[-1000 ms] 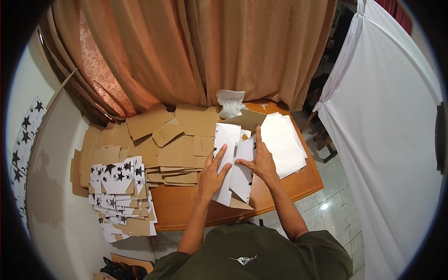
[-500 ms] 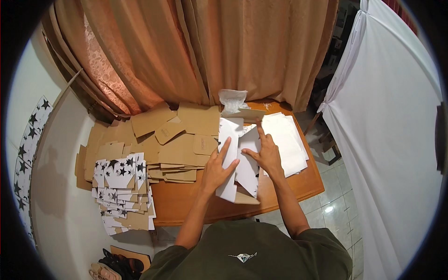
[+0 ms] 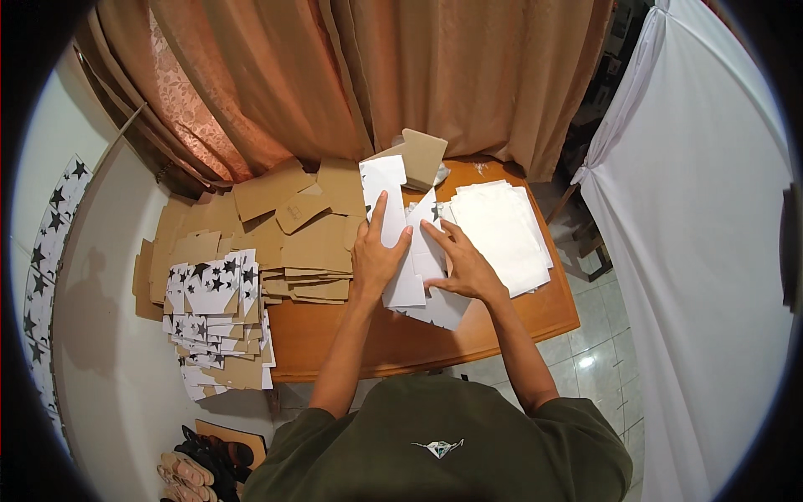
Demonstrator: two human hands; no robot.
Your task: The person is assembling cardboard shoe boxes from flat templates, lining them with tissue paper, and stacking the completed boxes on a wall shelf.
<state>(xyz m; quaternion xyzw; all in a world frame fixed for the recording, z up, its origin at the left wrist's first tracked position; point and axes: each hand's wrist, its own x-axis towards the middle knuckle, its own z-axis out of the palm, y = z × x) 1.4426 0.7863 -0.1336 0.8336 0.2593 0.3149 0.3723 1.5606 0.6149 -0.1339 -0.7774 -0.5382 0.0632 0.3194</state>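
A partly folded cardboard box, faced with white star-printed paper, stands at a slant over the table's front half. Its bare brown flap sticks up at the far end. My left hand holds the box's left white panel, with thumb and forefinger stretched across its face and the other fingers partly hidden at its edge. On the right panel, my right hand rests with fingers and thumb spread wide; its fingertips touch the white surface.
Right of the box lies a stack of white sheets. Flat brown cardboard pieces pile up at the left, with star-printed pieces stacked in front. The wooden table ends near my body. A brown curtain hangs behind.
The box has shifted away from me and slightly left, its flap now standing higher. Both hands have moved with it, and my right forefinger has come off the far flap onto the white panel.
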